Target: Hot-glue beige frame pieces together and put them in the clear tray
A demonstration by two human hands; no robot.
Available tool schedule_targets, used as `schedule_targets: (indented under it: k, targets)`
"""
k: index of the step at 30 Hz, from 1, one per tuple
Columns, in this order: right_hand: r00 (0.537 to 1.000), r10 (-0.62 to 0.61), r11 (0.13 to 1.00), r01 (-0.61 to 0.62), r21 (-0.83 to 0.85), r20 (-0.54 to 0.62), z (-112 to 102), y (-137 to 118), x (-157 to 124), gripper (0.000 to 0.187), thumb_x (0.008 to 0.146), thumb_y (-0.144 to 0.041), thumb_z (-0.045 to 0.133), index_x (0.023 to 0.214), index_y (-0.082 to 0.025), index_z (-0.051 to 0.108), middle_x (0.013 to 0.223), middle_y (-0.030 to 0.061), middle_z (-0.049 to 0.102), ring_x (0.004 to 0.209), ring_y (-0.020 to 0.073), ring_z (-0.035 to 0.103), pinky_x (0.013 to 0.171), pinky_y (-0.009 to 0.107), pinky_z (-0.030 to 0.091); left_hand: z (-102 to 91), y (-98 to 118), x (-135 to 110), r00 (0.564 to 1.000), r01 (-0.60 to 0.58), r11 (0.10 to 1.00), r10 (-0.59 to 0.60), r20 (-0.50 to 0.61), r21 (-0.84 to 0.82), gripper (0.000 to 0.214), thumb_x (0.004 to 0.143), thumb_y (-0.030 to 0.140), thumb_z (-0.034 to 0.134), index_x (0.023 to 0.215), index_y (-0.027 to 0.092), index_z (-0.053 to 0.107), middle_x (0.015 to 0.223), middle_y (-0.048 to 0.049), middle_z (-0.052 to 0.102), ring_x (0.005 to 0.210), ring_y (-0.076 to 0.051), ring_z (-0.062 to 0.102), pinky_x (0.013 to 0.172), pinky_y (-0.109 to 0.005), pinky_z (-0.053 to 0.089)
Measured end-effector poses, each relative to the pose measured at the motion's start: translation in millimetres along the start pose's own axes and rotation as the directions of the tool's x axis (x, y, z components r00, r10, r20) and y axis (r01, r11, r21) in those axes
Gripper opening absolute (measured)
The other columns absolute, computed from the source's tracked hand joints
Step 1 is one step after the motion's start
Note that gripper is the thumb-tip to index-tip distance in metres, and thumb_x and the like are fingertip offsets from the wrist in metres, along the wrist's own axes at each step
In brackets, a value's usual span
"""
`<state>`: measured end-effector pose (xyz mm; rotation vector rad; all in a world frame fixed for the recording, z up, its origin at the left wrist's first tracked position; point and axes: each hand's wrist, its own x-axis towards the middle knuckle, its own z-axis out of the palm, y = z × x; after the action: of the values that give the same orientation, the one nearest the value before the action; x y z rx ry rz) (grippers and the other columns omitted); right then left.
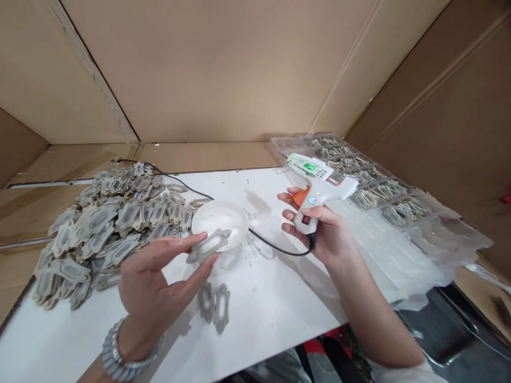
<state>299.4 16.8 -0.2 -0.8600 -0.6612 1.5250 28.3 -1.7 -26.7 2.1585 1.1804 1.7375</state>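
Note:
Between the thumb and forefinger of my left hand (159,282) is a flat grey oval frame piece (209,244) with a pale centre, held above the table in front of a white round bowl (217,213). My right hand (323,234) is wrapped round the handle of a white glue gun (319,186) with an orange trigger. Its nozzle points up and to the left, and its black cord (275,247) runs left behind the bowl. Two similar frame pieces (214,307) lie side by side on the table below my left hand.
A large heap of grey frame pieces (115,213) covers the left of the white table (275,308). A clear compartment box (359,170) with small metal-looking parts stands at the back right, with clear plastic sheets (395,250) before it. Cardboard walls (235,69) surround the table.

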Motion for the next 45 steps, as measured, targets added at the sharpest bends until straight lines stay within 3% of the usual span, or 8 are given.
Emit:
schedule_targets:
  k: [4,9,12,15,18,28,39,45]
  targets:
    - [0.973,-0.122,0.954,0.170,-0.246,0.197,-3,-1,-6,0.016,0.077,-0.027,0.080,0.089,-0.021,0.071,0.098,0.0036,0.074,0.044,0.0031,0.045,0.044,0.021,0.043,-2.5,3,4,0.997,-0.061,0.993,0.065,-0.040,0.102,0.038,0.079,0.022,0.085,0.113,0.035,0.074,0.080,0.0066,0.076,0.056,-0.011,0.062,0.063,-0.032,0.060]
    - [0.885,-0.046,0.819,0.299,-0.490,0.463,-16,-1,-9,0.015,0.081,-0.032,0.081,0.083,-0.020,0.072,0.091,0.0061,0.073,0.066,0.0131,0.063,0.052,0.023,0.050,-8.0,-4,2,0.993,-0.045,0.981,0.065,-0.101,0.191,0.046,0.075,0.021,0.088,0.116,0.038,0.073,0.079,0.0073,0.073,0.060,-0.011,0.062,0.064,-0.032,0.057]
    - [0.826,0.049,0.735,0.351,-0.580,0.562,-15,0,-11,0.009,0.083,-0.025,0.076,0.082,-0.019,0.069,0.082,0.0052,0.072,0.076,0.0170,0.068,0.061,0.025,0.054,-11.9,-9,4,0.978,-0.138,0.941,0.179,-0.109,0.308,0.051,0.073,0.026,0.091,0.119,0.038,0.072,0.079,0.0054,0.067,0.063,-0.011,0.062,0.064,-0.031,0.057]
    - [0.799,0.090,0.654,0.402,-0.641,0.594,-8,2,-12,0.016,0.083,-0.022,0.073,0.074,-0.019,0.060,0.070,-0.0001,0.062,0.062,0.0127,0.059,0.055,0.024,0.047,-12.7,-9,8,0.947,-0.272,0.885,0.316,-0.059,0.377,0.061,0.072,0.026,0.091,0.128,0.037,0.068,0.080,0.0038,0.066,0.065,-0.013,0.063,0.063,-0.031,0.058]
    - [0.764,0.085,0.588,0.480,-0.651,0.640,0,4,-12,0.028,0.081,-0.017,0.071,0.066,-0.021,0.048,0.063,-0.0051,0.049,0.054,0.0088,0.046,0.051,0.023,0.038,-11.2,-7,8,0.950,-0.290,0.898,0.312,-0.014,0.332,0.069,0.073,0.016,0.089,0.134,0.036,0.064,0.084,0.0043,0.073,0.062,-0.013,0.061,0.065,-0.034,0.059]
    - [0.811,0.236,0.671,0.263,-0.694,0.536,5,14,-16,0.028,0.080,-0.021,0.070,0.067,-0.020,0.045,0.061,-0.0064,0.042,0.055,0.0076,0.040,0.048,0.021,0.032,-12.8,-4,7,0.923,-0.382,0.863,0.377,0.083,0.330,0.062,0.082,0.011,0.081,0.138,0.028,0.059,0.097,0.0010,0.080,0.069,-0.015,0.073,0.067,-0.036,0.061]
    - [0.819,0.284,0.669,0.204,-0.715,0.499,6,14,-17,0.028,0.079,-0.023,0.071,0.066,-0.020,0.046,0.061,-0.0057,0.042,0.055,0.0082,0.039,0.049,0.022,0.032,-12.8,-4,8,0.923,-0.380,0.865,0.374,0.084,0.328,0.050,0.087,0.014,0.076,0.131,0.033,0.061,0.092,0.0035,0.080,0.070,-0.015,0.075,0.063,-0.033,0.065]
    - [0.820,0.288,0.647,0.215,-0.732,0.495,5,15,-16,0.029,0.079,-0.024,0.071,0.066,-0.020,0.046,0.061,-0.0054,0.042,0.055,0.0083,0.040,0.049,0.022,0.032,-16.3,-6,4,0.934,-0.356,0.881,0.346,0.089,0.313,0.056,0.082,0.007,0.078,0.130,0.033,0.062,0.101,0.0072,0.079,0.078,-0.013,0.076,0.078,-0.029,0.065]
